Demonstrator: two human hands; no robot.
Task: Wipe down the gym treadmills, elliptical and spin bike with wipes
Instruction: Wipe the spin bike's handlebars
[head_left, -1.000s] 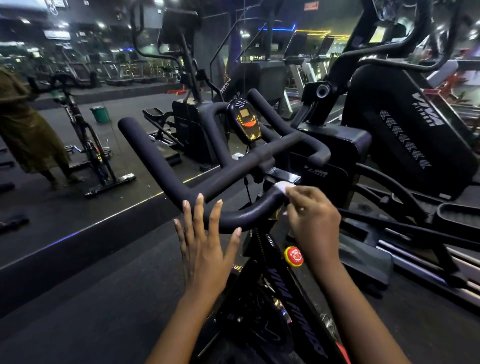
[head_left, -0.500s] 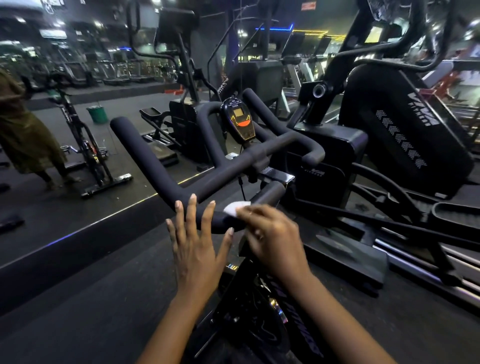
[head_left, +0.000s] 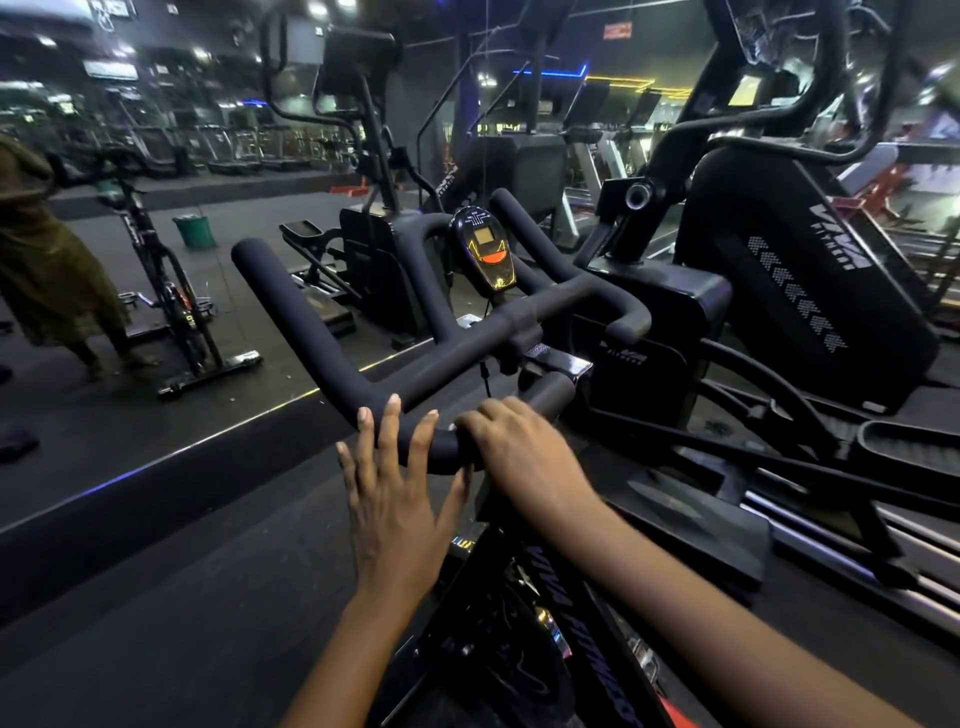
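The spin bike's black padded handlebar (head_left: 322, 338) fills the middle of the head view, with its small lit console (head_left: 485, 249) behind it. My right hand (head_left: 519, 447) curls over the near bar, and the white wipe is almost entirely hidden under its fingers. My left hand (head_left: 400, 499) is flat, fingers straight and spread, its fingertips resting against the bar just left of the right hand. A big black elliptical (head_left: 779, 270) stands to the right. A row of treadmills (head_left: 234, 150) lines the far back.
A second spin bike (head_left: 166, 291) stands at left beside a person in a brown garment (head_left: 47, 270). A green bucket (head_left: 195, 231) sits on the floor behind them. Another elliptical (head_left: 363, 234) stands past the handlebar. Dark rubber floor lies at lower left.
My right hand slid the wipe leftward along the near bar, from its right end toward my left hand, and now wraps over the bar. The left hand stayed put.
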